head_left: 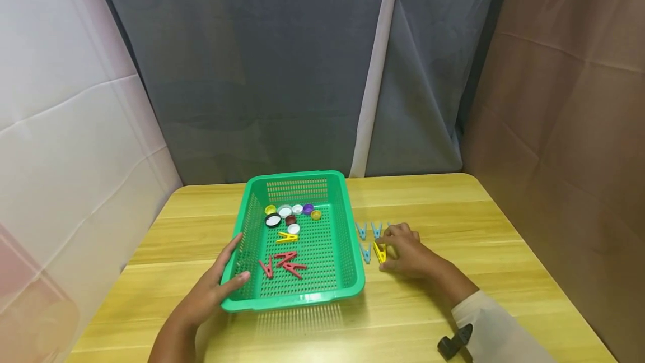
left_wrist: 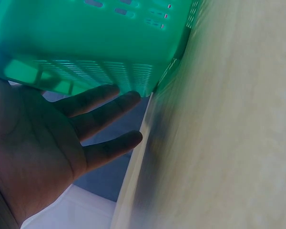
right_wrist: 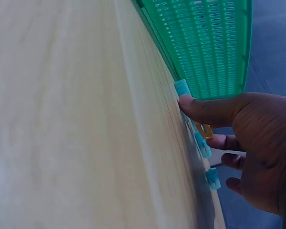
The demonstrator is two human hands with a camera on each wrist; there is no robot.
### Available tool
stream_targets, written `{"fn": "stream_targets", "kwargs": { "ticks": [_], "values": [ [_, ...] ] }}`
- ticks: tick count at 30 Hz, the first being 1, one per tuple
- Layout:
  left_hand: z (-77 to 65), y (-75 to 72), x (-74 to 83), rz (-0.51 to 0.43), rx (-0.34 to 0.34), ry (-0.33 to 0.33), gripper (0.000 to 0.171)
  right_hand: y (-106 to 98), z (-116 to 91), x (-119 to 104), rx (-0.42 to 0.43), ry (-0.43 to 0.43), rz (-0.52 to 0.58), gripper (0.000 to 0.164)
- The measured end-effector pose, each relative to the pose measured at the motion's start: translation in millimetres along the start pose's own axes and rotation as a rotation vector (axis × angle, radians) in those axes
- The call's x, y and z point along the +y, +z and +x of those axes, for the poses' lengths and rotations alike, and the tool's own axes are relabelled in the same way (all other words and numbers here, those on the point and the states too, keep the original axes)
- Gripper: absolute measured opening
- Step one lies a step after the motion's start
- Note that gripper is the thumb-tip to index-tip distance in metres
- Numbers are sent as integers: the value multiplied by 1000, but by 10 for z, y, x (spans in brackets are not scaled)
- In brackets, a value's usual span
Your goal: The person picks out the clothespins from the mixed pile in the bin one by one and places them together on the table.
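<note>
My left hand (head_left: 214, 282) rests at the near left side of a green plastic basket (head_left: 356, 240), thumb laid over its rim. Its other fingers stretch out fairly straight along the outside wall in the left wrist view. To the right of the basket, my right hand (head_left: 410, 254) pinches a yellow clothespin (head_left: 381, 255) between thumb and forefinger, low over the table. Blue clothespins (head_left: 361, 231) lie around those fingertips, one partly hidden behind the hand. Inside the basket are another yellow clothespin (head_left: 287, 237) and several red clothespins (head_left: 292, 268).
Bottle caps in several colours, among them a purple cap (head_left: 308, 209) and a black-rimmed cap (head_left: 272, 220), sit toward the back of the basket. The wooden table (head_left: 433, 200) ends at a grey curtain (head_left: 282, 83); cloth also hangs at both sides.
</note>
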State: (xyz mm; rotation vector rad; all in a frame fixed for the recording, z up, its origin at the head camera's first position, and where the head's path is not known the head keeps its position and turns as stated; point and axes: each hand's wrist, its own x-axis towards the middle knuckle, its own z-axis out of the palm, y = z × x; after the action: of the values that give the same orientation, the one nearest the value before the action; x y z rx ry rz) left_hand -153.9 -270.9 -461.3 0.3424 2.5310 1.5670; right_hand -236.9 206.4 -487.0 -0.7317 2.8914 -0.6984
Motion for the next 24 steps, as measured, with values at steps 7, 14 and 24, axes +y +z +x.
{"fn": "stream_targets", "kwargs": {
  "ticks": [7,14,24],
  "values": [
    [-5,5,9,-2,2,-9,87,18,5,6,39,-15,-10,64],
    [-5,3,-2,6,2,2,87,32,8,9,55,-2,-18,64],
    [-9,1,19,4,1,-6,87,38,9,3,64,4,-15,61]
  ]
}}
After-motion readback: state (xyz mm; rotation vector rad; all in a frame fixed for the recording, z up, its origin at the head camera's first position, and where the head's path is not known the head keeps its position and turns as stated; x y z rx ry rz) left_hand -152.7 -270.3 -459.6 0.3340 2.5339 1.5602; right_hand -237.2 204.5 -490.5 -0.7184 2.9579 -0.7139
